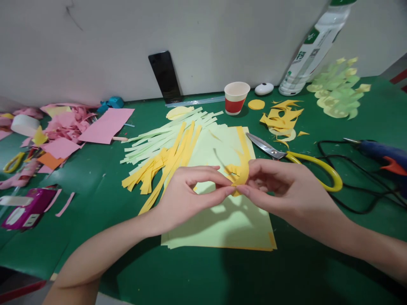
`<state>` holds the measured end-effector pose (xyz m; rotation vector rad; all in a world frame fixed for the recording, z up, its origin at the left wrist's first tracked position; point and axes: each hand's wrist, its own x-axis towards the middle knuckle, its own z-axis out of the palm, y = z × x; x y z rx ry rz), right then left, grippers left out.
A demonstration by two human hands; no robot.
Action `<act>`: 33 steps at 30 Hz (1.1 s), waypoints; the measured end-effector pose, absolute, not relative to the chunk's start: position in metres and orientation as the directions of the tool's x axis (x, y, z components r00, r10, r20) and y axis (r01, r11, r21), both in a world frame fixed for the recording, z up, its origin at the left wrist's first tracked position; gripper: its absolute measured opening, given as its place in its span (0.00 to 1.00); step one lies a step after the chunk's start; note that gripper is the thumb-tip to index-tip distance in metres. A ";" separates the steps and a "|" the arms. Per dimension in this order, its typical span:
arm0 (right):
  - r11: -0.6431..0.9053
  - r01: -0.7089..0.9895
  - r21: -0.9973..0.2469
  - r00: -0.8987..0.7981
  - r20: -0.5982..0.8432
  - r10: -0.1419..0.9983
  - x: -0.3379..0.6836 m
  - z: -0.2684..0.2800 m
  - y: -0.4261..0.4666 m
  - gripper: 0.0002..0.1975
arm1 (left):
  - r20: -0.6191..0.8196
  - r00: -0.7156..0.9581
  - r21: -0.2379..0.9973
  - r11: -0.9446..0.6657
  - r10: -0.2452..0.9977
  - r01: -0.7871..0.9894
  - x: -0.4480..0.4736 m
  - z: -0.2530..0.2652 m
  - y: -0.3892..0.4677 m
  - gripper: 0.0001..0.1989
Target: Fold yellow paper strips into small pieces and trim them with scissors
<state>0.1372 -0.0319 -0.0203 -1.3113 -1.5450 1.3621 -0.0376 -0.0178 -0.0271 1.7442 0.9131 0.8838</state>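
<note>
Between thumb and fingertips, my left hand [190, 188] and my right hand [282, 190] pinch a curled yellow paper strip [242, 174] with a fringed edge. They hold it above a stack of pale green paper sheets [219, 228], which has yellow paper at its edges. Long yellow paper strips [182, 146] lie left of the stack, beside shorter yellow pieces [148, 171] and a fan of pale green strips [143, 142]. Scissors with yellow handles [330, 171] rest just beyond my right hand, their blades partly over the green sheets.
A paper cup [234, 99], a leaning phone [165, 76] and a white bottle [313, 51] stand along the wall. Yellow scraps [282, 118] and a paper plant [341, 91] sit at the back right. A blue glue gun [381, 152] with black cord lies right; pink paper [108, 125] clutters the left.
</note>
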 end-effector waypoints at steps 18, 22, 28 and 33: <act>-0.458 -0.155 -0.875 -0.366 -0.379 0.850 0.134 -0.020 -0.035 0.14 | 0.266 0.637 0.897 -0.428 0.723 0.112 -0.035 -0.029 -0.022 0.09; -0.465 -0.158 -0.871 -0.362 -0.387 0.848 0.134 -0.021 -0.036 0.15 | 0.249 0.651 0.907 -0.409 0.717 0.103 -0.036 -0.027 -0.020 0.12; -0.423 -0.070 -0.903 -0.361 -0.372 0.855 0.136 -0.023 -0.035 0.12 | 0.269 0.705 0.872 -0.477 0.657 0.111 -0.037 -0.027 -0.017 0.15; -0.335 -0.009 -0.942 -0.344 -0.312 0.886 0.136 -0.022 -0.034 0.10 | 0.311 0.682 0.836 -0.531 0.662 0.134 -0.036 -0.029 -0.019 0.13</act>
